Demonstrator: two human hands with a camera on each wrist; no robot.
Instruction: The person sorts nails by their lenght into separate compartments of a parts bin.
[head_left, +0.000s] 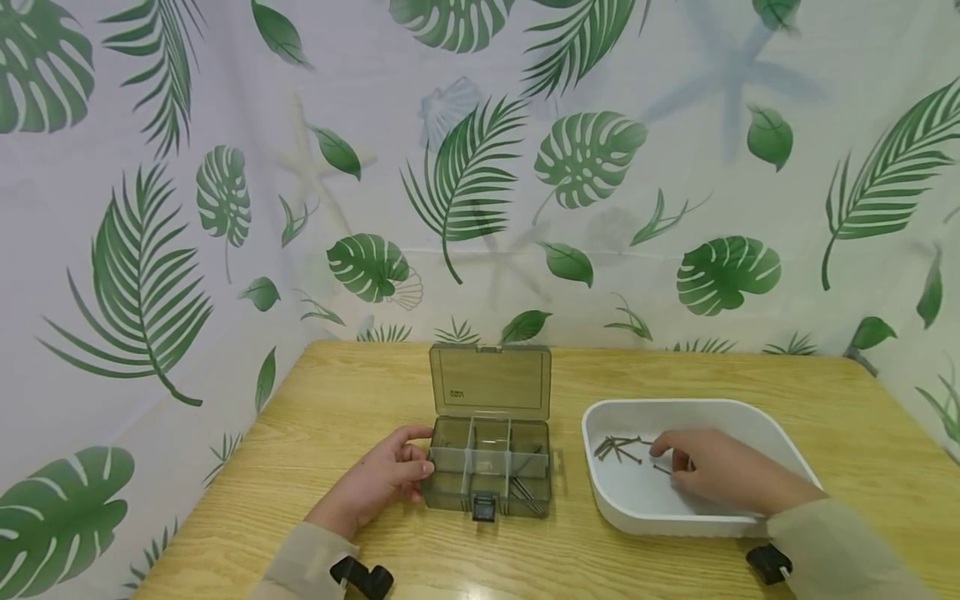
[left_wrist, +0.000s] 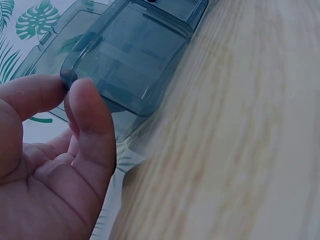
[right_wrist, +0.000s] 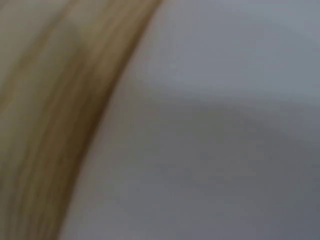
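A smoky see-through compartment box (head_left: 487, 458) stands on the table with its lid (head_left: 491, 382) raised at the back. Several screws (head_left: 527, 493) lie in its front right compartment. At the box's left side, my left hand (head_left: 378, 479) holds its edge; the left wrist view shows thumb and forefinger (left_wrist: 92, 115) at a corner. My right hand (head_left: 712, 467) reaches down into a white tray (head_left: 693, 525), fingers bent, beside several loose screws (head_left: 618, 448). Whether its fingertips pinch a screw is hidden. The right wrist view is blurred and shows tray and table only.
The wooden table (head_left: 390, 383) carries the box in the middle and the tray to its right. A black latch (head_left: 483, 507) hangs at the box's front. A leaf-patterned cloth (head_left: 480, 167) hangs behind and to the left.
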